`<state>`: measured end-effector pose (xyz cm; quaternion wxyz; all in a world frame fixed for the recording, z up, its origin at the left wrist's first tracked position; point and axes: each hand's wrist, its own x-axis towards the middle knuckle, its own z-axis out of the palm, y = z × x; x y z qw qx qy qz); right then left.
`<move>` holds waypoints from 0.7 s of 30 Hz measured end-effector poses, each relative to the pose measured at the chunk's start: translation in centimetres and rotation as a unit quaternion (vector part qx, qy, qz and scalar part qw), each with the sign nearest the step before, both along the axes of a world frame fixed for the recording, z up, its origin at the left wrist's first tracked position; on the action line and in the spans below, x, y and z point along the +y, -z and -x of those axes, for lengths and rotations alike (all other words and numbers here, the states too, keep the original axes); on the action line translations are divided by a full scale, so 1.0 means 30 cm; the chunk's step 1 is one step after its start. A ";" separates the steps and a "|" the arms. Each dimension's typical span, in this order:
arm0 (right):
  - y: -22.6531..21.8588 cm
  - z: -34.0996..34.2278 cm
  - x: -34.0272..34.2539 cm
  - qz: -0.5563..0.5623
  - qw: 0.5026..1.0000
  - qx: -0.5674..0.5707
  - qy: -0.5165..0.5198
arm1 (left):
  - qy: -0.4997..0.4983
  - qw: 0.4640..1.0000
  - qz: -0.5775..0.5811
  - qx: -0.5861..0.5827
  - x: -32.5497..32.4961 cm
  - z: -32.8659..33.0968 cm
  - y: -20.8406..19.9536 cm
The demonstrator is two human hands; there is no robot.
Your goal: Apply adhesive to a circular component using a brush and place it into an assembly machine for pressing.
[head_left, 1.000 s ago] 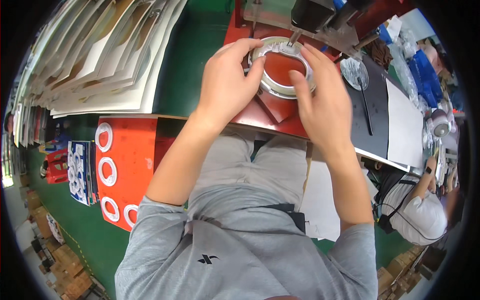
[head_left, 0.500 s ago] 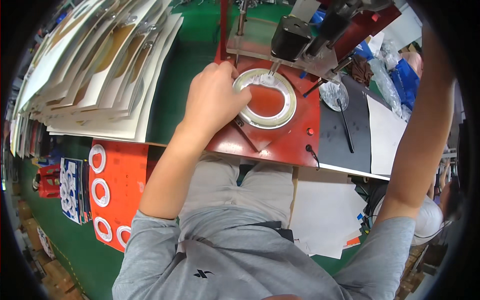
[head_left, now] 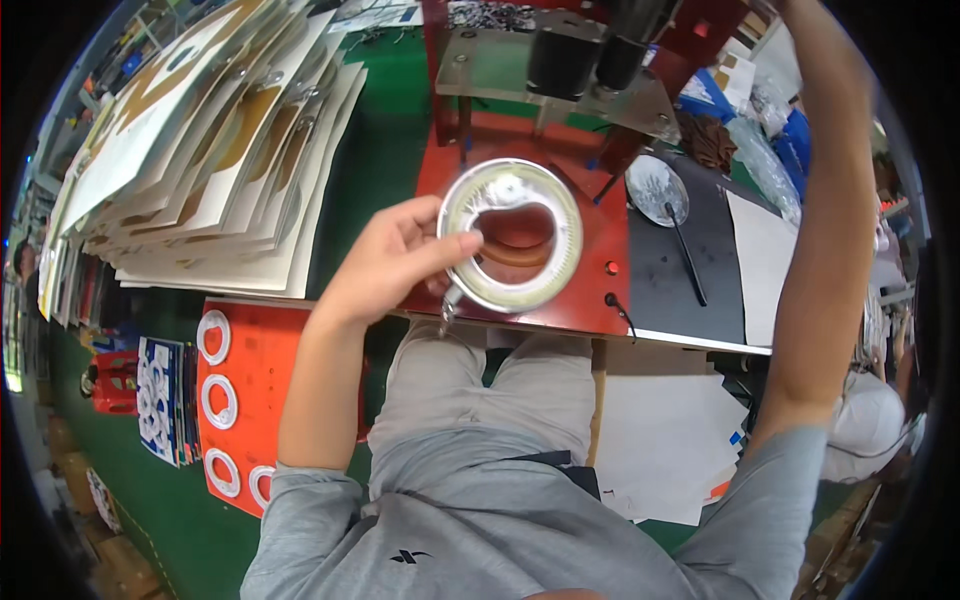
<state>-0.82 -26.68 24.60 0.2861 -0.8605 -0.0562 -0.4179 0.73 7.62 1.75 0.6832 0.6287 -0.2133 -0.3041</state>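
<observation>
At the far left of the head view, we see a fanned stack of cream and brown printed sheets (head_left: 200, 160) lying on the green table (head_left: 370, 140), and below it an orange board (head_left: 245, 400) carrying white rings, just beside a blue-and-white pack (head_left: 160, 400). Moving right, our left hand (head_left: 385, 265) comes up from the lower edge in a grey sleeve; its fingers (head_left: 445, 250) are curled narrow, thumb over the top and fingertips beneath, pinching the left rim of a pale ring (head_left: 512, 235). We hold that ring roughly flat over the red base plate (head_left: 600, 250) of a small press, with a brown disc showing through its hole; we cannot tell whether the ring rests on the plate or sits slightly above it. Above the ring stands the press head with its dark cylinders (head_left: 590, 50) on a clear plate. Further right, a round silvery disc (head_left: 655, 190) with a thin black handle lies on a black mat (head_left: 690, 270), next to a white sheet (head_left: 765, 260). At the right, our right forearm (head_left: 830, 250) rises steeply toward the top edge; the hand itself is out of the picture, so we cannot tell how its fingers stand.
</observation>
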 end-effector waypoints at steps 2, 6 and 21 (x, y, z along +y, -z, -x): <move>0.183 0.235 0.042 0.158 0.971 -0.112 0.141 | 0.017 0.997 0.047 0.058 0.004 0.064 -0.011; 0.593 0.494 0.092 -0.192 0.948 0.248 -0.047 | 0.040 0.990 0.111 0.081 -0.089 0.150 0.014; 0.977 0.897 -0.756 -0.635 0.757 0.098 0.120 | -0.274 0.917 -0.037 -0.288 -0.336 -0.036 0.036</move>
